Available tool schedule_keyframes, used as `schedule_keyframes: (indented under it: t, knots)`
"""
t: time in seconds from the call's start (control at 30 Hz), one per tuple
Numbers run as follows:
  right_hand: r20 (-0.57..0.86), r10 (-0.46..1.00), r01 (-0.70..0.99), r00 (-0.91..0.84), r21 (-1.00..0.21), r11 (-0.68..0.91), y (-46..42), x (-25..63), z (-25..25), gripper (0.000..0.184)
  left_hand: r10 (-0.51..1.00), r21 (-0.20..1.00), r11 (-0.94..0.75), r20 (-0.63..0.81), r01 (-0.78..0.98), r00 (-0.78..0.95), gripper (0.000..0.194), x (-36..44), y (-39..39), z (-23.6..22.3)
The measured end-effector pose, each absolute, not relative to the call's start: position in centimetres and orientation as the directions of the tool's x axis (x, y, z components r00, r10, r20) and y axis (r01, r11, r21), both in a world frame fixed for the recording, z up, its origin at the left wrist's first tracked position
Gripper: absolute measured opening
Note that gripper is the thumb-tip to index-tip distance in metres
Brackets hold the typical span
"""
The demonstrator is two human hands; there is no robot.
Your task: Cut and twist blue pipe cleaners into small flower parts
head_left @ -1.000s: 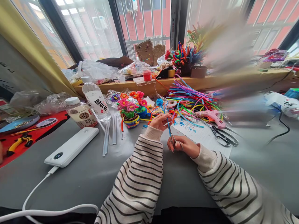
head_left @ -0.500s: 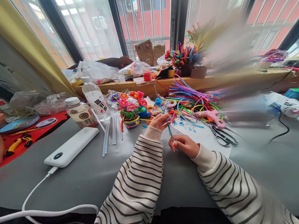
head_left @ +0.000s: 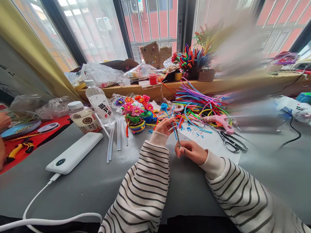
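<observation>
My left hand (head_left: 165, 127) is closed on a blue pipe-cleaner flower (head_left: 164, 107), its round fuzzy head up and its thin stems spreading above and below my fingers. My right hand (head_left: 190, 151) grips small scissors (head_left: 179, 141) by the handles, with the blades pointing up beside the blue stems. Whether the blades touch a stem is too small to make out. Just beyond my hands, bits of blue fuzz (head_left: 194, 131) are scattered over a white sheet (head_left: 213, 142).
Behind lies a heap of coloured pipe cleaners (head_left: 199, 97). A pink glue gun (head_left: 222, 121) and larger black-handled scissors (head_left: 233, 142) are to the right. Potted pipe-cleaner flowers (head_left: 134, 119), clear glue sticks (head_left: 119, 136), bottles (head_left: 99, 103) and a white power bank (head_left: 75, 153) stand left. Another person's hand (head_left: 4, 120) shows far left.
The scissors have tilted more upright and shifted slightly away from the blue stem below my left hand. The flower has barely moved. At far left, the other person's hand has come further into view.
</observation>
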State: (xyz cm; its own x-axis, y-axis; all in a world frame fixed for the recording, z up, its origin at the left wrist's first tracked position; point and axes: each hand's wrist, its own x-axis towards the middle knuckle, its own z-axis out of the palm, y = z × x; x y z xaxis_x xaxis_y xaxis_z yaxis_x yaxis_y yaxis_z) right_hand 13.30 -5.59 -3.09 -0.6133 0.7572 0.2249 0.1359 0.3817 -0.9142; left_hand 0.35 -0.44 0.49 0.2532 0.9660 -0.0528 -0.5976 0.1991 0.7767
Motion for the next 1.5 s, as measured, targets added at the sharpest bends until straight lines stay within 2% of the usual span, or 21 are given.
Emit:
schedule_keyframes:
  t: [0.2,0.4,0.57,0.77,0.97,1.3,1.5]
  knots:
    - [0.255,0.706,0.151,-0.661,-0.876,0.458,-5.72,13.15,-2.58,0.06,0.957,0.798,0.203,-0.04,-0.567,0.286,0.007,0.53,-0.8,0.67]
    - [0.255,0.708,0.171,-0.659,-0.865,0.472,-5.51,13.28,-2.87,0.058,0.949,0.84,0.204,-0.043,-0.503,0.312,0.009,0.68,-0.74,0.66]
    - [0.237,0.715,0.148,-0.657,-0.891,0.43,-5.49,13.33,-3.01,0.057,0.954,0.85,0.195,-0.048,-0.489,0.295,0.013,0.75,-0.62,0.55]
    - [0.204,0.701,0.055,-0.684,-0.943,0.328,-5.63,13.38,-2.81,0.057,0.958,0.853,0.173,-0.03,-0.492,0.285,0.021,0.74,-0.9,0.78]
    - [0.215,0.662,-0.062,-0.718,-0.967,0.247,-5.62,13.38,-2.78,0.056,0.943,0.873,0.151,0.014,-0.463,0.333,0.019,0.6,-0.78,0.78]
    - [0.2,0.664,-0.06,-0.72,-0.972,0.228,-5.47,13.51,-3.1,0.056,0.953,0.897,0.136,-0.002,-0.42,0.304,0.021,0.59,-0.35,0.58]
    - [0.166,0.707,-0.038,-0.688,-0.98,0.194,-5.37,13.34,-3.35,0.055,0.976,0.922,0.048,0.038,-0.384,0.214,0.025,0.74,-0.31,0.59]
